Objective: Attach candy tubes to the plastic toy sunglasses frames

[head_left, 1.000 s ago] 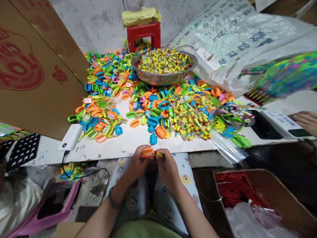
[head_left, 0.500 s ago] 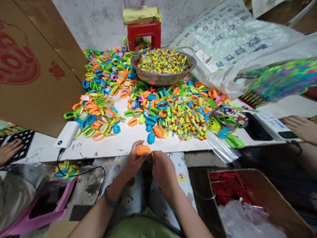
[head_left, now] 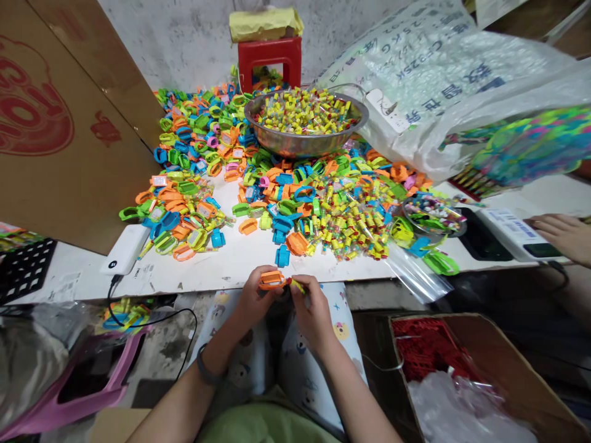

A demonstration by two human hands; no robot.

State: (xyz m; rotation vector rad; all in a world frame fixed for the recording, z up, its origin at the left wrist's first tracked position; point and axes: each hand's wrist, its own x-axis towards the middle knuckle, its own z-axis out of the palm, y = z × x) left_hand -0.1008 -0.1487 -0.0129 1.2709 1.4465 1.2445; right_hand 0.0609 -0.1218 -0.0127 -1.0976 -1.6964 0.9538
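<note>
My left hand (head_left: 250,303) is closed on an orange toy watch (head_left: 271,280) just off the table's front edge, above my lap. Close beside it, my right hand (head_left: 313,315) pinches a small yellow tube with a red end (head_left: 298,285). The red end points at the watch; whether they touch, I cannot tell. A blue toy watch (head_left: 282,256) and another orange one (head_left: 297,243) lie on the table just beyond my hands. Further right spreads a heap of small yellow-capped clear tubes (head_left: 353,221).
A metal basin (head_left: 300,144) full of yellow tubes stands among the toy watches, before a red stool (head_left: 293,61). On the left are a cardboard box (head_left: 69,184) and a white power bank (head_left: 124,249). A phone (head_left: 482,237) and another person's hand (head_left: 566,237) are at right.
The orange toy watch has turned in my left hand. My right hand has drawn slightly rightward, and its yellow tube now shows. Another person's hand at the left edge has gone from view.
</note>
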